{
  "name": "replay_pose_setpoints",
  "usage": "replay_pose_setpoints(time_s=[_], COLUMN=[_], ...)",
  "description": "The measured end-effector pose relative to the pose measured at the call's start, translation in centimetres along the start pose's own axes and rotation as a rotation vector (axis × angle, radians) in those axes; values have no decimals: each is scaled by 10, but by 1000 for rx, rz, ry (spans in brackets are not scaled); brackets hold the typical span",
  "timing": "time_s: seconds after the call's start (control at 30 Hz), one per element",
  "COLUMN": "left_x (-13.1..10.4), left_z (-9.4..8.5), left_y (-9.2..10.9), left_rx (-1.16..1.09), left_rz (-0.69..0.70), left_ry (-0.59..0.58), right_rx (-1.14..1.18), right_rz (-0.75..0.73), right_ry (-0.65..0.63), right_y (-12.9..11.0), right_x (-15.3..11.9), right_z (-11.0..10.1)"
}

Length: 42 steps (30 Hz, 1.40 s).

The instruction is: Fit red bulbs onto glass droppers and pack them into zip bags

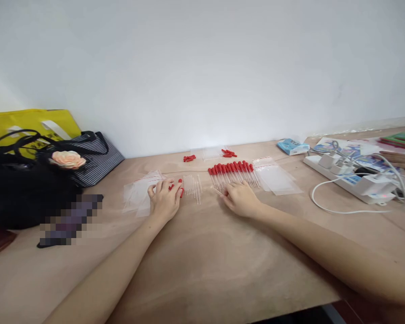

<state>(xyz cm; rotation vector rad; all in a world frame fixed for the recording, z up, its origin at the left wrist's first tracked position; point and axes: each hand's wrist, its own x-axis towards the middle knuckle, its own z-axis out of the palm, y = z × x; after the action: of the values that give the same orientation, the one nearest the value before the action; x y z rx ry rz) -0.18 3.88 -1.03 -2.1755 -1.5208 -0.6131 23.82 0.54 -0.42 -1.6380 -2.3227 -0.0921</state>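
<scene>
My left hand rests low over a few red rubber bulbs, fingers curved and apart. It touches the bulbs, and some show between the fingers; whether one is gripped is hard to see. Clear thin dropper tubes lie side by side just right of it. My right hand is closed, and a clear dropper tube sticks out leftward from its fingertips. Directly behind that hand lies a row of droppers with red bulbs on their far ends. Its nearer tubes are partly hidden by my hand.
Clear zip bags lie left and right. More red bulbs and tubes lie near the wall. A power strip with cables stands right, near another person's hand. Bags crowd the left.
</scene>
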Motion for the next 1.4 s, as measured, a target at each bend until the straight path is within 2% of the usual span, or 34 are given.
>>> replay_pose_setpoints(time_s=[0.07, 0.17, 0.27, 0.4, 0.47, 0.57, 0.67, 0.73, 0.8, 0.9, 1.03, 1.23, 1.4], left_x=[2, 3, 3, 2, 0, -8, -19, -25, -27, -27, -26, -26, -23], left_z=[3, 7, 7, 0, -5, -10, -14, -17, -20, -24, -25, -16, -21], left_y=[0, -1, -1, -1, 3, 19, 40, 50, 54, 53, 48, 42, 50], left_rx=[16, 26, -7, -139, -272, -613, -968, -1043, -956, -766, -679, -525, -551], left_rz=[14, 7, 4, 22, 14, -58, -126, -78, 9, 105, 189, 237, 233], left_ry=[-34, -80, -60, -14, -3, -9, -146, -252, -297, -267, -238, -162, -155], right_rx=[38, 130, 205, 296, 351, 431, 464, 455, 432, 384, 355, 398, 382], right_rz=[-120, -230, -276, -265, -244, -203, -160, -144, -141, -121, -114, -236, -269], right_ry=[4, 17, 1, -20, -11, -2, 2, 14, 31, 66, 95, 129, 171], right_y=[10, 21, 28, 32, 32, 30, 27, 25, 23, 21, 19, 19, 17], right_x=[-16, -26, -24, -20, -20, -20, -20, -20, -21, -24, -28, -31, -33], right_z=[0, -1, -1, 0, 3, 8, 14, 18, 20, 21, 18, 17, 17])
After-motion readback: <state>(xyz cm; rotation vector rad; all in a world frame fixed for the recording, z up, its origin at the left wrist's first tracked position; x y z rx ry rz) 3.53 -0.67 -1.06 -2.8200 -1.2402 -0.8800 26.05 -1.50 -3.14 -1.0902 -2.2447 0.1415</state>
